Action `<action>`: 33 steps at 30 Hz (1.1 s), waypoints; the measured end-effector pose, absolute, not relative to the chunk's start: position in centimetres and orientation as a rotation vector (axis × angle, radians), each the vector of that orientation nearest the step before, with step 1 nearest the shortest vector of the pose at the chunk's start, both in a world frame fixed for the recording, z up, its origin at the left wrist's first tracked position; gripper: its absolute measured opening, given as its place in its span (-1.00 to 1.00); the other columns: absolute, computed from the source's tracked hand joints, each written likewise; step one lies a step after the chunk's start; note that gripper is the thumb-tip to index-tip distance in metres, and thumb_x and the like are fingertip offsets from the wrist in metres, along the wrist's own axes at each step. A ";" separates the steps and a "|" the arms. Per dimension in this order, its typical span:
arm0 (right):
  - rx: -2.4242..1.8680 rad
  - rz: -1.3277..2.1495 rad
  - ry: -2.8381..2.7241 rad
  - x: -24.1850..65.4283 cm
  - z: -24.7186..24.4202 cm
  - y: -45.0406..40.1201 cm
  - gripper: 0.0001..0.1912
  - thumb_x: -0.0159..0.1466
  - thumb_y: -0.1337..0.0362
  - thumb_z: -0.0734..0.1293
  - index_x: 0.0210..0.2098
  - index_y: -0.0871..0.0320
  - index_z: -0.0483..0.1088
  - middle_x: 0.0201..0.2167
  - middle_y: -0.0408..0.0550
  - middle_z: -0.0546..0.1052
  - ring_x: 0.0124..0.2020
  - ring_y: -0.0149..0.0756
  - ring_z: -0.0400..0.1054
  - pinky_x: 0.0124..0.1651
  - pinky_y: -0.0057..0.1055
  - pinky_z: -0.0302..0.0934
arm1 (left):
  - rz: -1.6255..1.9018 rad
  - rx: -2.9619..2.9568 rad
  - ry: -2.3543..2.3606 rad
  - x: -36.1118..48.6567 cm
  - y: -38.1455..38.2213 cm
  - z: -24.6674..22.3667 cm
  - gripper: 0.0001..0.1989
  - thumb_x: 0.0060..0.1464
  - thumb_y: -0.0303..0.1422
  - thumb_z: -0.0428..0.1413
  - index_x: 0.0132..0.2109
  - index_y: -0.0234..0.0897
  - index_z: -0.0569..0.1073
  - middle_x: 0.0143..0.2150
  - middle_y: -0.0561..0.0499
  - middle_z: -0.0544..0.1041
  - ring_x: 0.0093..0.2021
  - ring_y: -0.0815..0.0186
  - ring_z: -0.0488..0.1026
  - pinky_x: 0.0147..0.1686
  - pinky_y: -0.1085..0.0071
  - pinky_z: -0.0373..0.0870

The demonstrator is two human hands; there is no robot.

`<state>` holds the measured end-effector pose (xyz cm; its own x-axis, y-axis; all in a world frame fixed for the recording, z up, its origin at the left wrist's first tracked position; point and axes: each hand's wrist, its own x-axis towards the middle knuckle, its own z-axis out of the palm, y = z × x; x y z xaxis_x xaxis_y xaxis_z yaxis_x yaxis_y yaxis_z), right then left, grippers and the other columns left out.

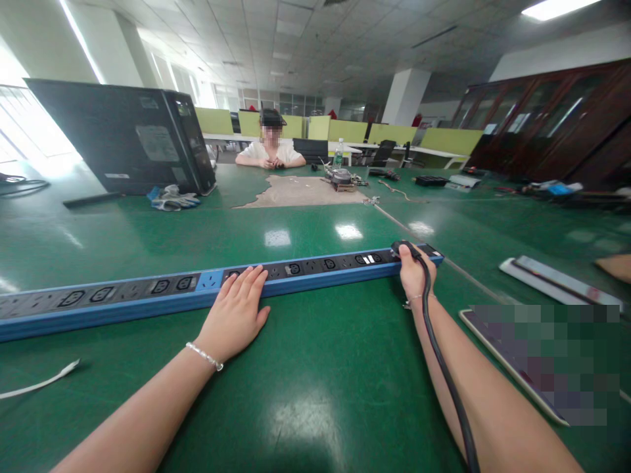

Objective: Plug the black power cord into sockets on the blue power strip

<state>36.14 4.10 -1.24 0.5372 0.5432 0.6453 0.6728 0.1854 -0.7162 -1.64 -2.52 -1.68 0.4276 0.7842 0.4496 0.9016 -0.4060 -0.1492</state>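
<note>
A long blue power strip (305,284) with a black face and several sockets lies across the green table. My left hand (239,302) rests flat on its middle, fingers stretched over the sockets beside a blue outlet (209,280). At the strip's right end, my right hand (415,269) is closed around a black power plug (401,246), which sits at the socket face. Whether its pins are fully in the socket is hidden. From the plug a black cable (434,335) runs down along my right forearm.
A black computer case (148,141) stands at the back left, gloves (172,198) beside it. A white cable (42,389) lies front left, a tablet-like device (513,374) at right. Across the table sits a person (270,154), near a bottle (339,152) and loose parts (342,177).
</note>
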 end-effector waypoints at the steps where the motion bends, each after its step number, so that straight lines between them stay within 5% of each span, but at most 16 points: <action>1: -1.457 -0.121 -1.104 36.1 -1.2 4.1 -0.51 0.16 -0.04 0.22 -0.22 0.25 0.50 -0.24 0.08 0.56 -0.13 -0.16 0.40 0.02 -0.25 0.20 | -0.435 -2.316 -1.438 -1.6 -2.5 -1.7 -0.41 0.10 -0.27 -0.06 0.25 -0.36 0.08 0.29 -0.15 0.16 0.29 0.16 0.08 0.24 0.13 0.01; 33: -1.658 -0.183 -1.113 40.7 -2.9 5.4 -0.50 0.15 -0.06 0.20 -0.18 0.19 0.48 -0.20 0.06 0.54 -0.09 -0.10 0.37 0.05 -0.17 0.17 | -0.410 -2.304 -1.434 -1.6 -2.6 -1.5 -0.41 0.10 -0.27 -0.06 0.25 -0.39 0.08 0.30 -0.15 0.16 0.29 0.15 0.06 0.25 0.14 0.00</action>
<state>40.70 5.43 -2.91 0.5505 0.5693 0.6106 0.7347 0.0170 -0.6782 -1.61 -2.62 -1.50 0.4325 0.7852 0.4431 0.9008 -0.3976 -0.1746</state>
